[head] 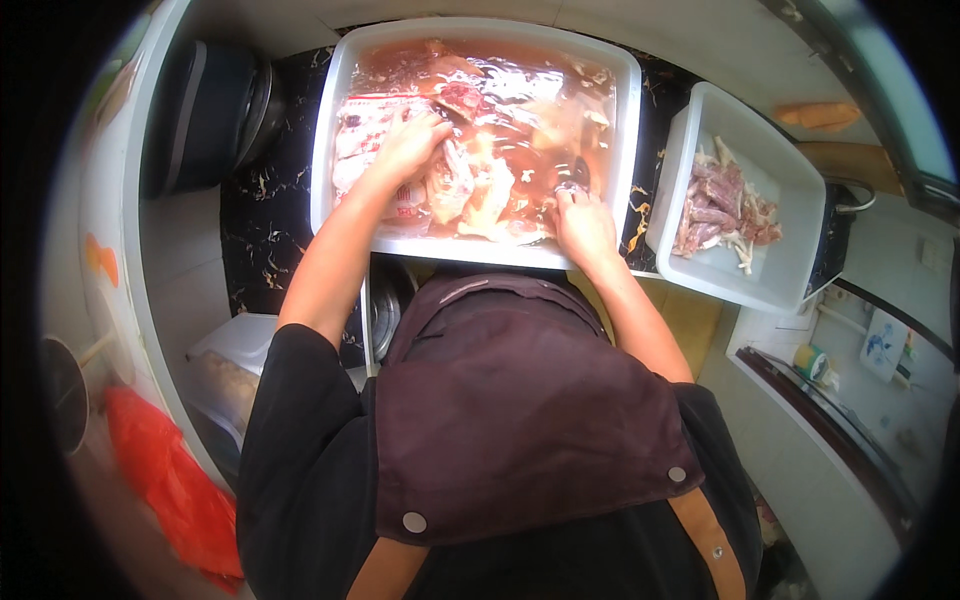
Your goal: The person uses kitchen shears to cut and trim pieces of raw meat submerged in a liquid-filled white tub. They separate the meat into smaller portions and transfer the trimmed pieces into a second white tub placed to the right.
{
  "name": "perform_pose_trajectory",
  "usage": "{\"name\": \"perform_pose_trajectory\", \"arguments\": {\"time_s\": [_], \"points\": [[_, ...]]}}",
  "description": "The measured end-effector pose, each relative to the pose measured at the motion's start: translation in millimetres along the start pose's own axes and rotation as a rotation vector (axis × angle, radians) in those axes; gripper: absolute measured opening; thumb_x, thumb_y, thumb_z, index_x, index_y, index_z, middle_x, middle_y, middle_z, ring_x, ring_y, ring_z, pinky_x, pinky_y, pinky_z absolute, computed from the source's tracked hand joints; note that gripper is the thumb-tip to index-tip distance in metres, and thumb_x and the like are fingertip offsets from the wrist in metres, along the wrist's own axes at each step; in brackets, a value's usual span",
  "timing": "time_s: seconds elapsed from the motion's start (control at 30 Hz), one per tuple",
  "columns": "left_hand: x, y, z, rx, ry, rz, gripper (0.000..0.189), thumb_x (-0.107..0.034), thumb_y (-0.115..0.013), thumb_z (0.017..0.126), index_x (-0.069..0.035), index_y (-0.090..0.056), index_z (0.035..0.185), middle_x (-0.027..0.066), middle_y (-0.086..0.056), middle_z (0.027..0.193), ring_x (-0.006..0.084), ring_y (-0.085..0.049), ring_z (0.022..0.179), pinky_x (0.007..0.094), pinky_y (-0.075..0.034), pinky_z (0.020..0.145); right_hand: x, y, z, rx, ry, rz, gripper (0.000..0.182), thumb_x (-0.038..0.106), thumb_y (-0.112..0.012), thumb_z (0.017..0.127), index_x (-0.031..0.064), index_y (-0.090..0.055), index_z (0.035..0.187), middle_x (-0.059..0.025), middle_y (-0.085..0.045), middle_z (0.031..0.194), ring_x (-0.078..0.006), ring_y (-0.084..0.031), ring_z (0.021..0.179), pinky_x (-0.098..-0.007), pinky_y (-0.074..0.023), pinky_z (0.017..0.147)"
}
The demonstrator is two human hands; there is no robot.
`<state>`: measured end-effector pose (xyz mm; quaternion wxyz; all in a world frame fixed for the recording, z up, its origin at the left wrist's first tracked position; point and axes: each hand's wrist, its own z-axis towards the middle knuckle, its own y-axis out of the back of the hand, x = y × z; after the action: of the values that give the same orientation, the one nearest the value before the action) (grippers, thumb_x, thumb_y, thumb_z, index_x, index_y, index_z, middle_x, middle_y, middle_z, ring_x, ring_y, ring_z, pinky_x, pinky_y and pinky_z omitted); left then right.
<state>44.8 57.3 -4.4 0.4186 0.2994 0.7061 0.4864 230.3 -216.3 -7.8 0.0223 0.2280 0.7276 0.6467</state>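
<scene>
A large white plastic tub [480,28] stands before me, filled with reddish, cloudy water and raw poultry pieces. My left hand [416,142] is in its left half, fingers curled on a pale poultry piece [452,174]. Beneath that hand lies a clear plastic bag with red print [367,135], partly under water. Near the tub's front right corner, my right hand [586,223] closes around a dark-handled tool [579,171], possibly scissors; glare and water hide its blades. A darker red piece of meat [460,99] rises above the water beyond my left hand.
To the right, a smaller white tub [780,259] holds cut raw poultry necks or legs [720,202]. Both tubs stand on a black marbled counter [262,217]. A dark pot [217,112] sits at the left, with a lidded clear container [232,367] lower down. A red plastic bag [169,480] hangs nearby.
</scene>
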Motion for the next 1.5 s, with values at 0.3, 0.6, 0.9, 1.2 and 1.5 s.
{"name": "perform_pose_trajectory", "arguments": {"time_s": [0.3,0.6,0.9,1.2,1.5], "points": [[-22.8,35.8,6.6,-0.196,0.004,-0.291,0.014,-0.011,-0.063,0.083,-0.004,-0.063,0.095,0.0181,-0.066,0.093,0.0404,-0.062,0.092,0.0465,-0.049,0.079,53.6,-3.9,21.0,-0.174,-0.113,0.660,0.038,0.020,-0.063,0.090,-0.0034,-0.059,0.121,-0.0224,-0.067,0.106,-0.0364,-0.065,0.101,-0.0420,-0.0513,0.088],[-11.2,-7.5,-4.8,-0.104,0.232,-0.234,0.032,-0.025,-0.058,0.092,-0.005,-0.059,0.117,0.0240,-0.068,0.100,0.0435,-0.064,0.096,0.0503,-0.050,0.082,47.1,19.1,20.9,-0.240,-0.071,0.740,0.030,0.016,-0.063,0.091,-0.0017,-0.063,0.115,-0.0218,-0.066,0.104,-0.0357,-0.066,0.094,-0.0403,-0.0524,0.084],[-48.7,-14.3,-0.8,-0.181,0.434,-0.877,0.027,-0.024,-0.055,0.097,0.001,-0.063,0.101,0.0119,-0.066,0.081,0.0209,-0.063,0.077,0.0344,-0.050,0.073,-1.7,27.4,30.7,-0.184,-0.038,0.723,0.040,0.019,-0.063,0.089,-0.0012,-0.058,0.124,-0.0240,-0.063,0.116,-0.0382,-0.061,0.110,-0.0422,-0.0479,0.096],[-138.9,59.8,-5.3,-0.145,0.264,-1.002,0.021,-0.013,-0.063,0.096,0.001,-0.066,0.110,0.0026,-0.068,0.093,0.0080,-0.060,0.082,0.0245,-0.049,0.074,8.1,39.6,63.3,-0.180,0.238,0.951,0.040,0.023,-0.062,0.092,0.0026,-0.055,0.127,-0.0234,-0.061,0.116,-0.0409,-0.059,0.108,-0.0441,-0.0475,0.093],[-141.2,0.0,-8.9,-0.361,0.324,-0.751,0.046,-0.017,-0.067,0.092,0.001,-0.050,0.132,0.0149,-0.064,0.112,0.0231,-0.063,0.103,0.0334,-0.051,0.088,6.8,-1.1,78.5,0.037,0.039,1.518,0.021,0.012,-0.047,0.103,0.0001,-0.061,0.113,-0.0079,-0.067,0.098,-0.0153,-0.065,0.087,-0.0299,-0.0542,0.077]]}}
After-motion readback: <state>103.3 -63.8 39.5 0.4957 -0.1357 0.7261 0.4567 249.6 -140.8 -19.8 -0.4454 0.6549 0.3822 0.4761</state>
